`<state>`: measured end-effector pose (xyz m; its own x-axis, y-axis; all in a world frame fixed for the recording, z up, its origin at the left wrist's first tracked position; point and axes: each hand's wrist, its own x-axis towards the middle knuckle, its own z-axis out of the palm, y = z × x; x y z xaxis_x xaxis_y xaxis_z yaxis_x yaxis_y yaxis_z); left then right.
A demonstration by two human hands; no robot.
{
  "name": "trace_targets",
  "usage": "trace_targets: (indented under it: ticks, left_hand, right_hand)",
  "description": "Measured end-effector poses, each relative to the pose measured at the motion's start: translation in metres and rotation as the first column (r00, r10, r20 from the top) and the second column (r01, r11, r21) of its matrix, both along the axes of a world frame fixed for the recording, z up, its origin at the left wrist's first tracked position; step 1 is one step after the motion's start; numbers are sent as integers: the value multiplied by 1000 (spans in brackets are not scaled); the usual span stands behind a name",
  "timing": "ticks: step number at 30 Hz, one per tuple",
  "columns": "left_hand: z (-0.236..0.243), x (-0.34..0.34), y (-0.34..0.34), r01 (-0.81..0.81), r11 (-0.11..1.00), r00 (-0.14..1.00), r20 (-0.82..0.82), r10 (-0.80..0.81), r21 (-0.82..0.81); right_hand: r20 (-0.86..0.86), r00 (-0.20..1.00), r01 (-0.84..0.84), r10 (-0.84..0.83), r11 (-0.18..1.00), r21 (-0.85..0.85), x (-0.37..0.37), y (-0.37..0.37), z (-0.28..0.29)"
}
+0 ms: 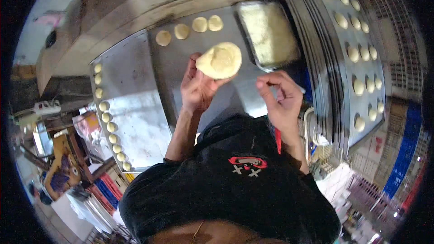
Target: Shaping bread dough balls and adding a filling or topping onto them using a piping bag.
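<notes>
In the middle, my left hand holds up a flattened dough round, its fingers and thumb around the lower left edge. A pale, rough patch sits in the dough's centre; I cannot tell whether it is filling or a hollow. To the right, apart from the dough, my right hand is closed with thumb and forefinger brought together. What it pinches, if anything, is too small to make out. Beyond the hands, several flattened dough rounds lie in a row along the far side of the metal worktop.
Far right of centre stands a rectangular metal pan of pale yellow, grainy stuff. A tray on the left bears a line of small dough balls. At right, a tall tray stack is topped by a tray with rows of dough balls.
</notes>
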<state>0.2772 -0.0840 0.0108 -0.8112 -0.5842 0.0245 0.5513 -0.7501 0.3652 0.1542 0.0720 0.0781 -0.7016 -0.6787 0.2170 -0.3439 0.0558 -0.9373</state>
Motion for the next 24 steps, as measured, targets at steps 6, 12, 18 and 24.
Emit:
trace_targets:
  ticks: [6, 12, 18, 24]
  left_hand:
    - [31, -10, 56, 183, 983, 977, -110, -183, -4]
    - [48, -33, 95, 172, 984, 971, -162, -178, -54]
    - [54, -51, 120, 161, 978, 974, -140, -179, -134]
    - [56, -70, 131, 210, 973, 957, -183, -223, -92]
  right_hand:
    - [-198, 979, 22, -51, 989, -146, -10, 37, 32]
    - [-343, 930, 90, -131, 987, -132, -20, 67, 34]
    - [-381, 902, 146, -203, 974, -173, -39, 84, 36]
    - [-437, 861, 192, -260, 962, -194, -57, 98, 34]
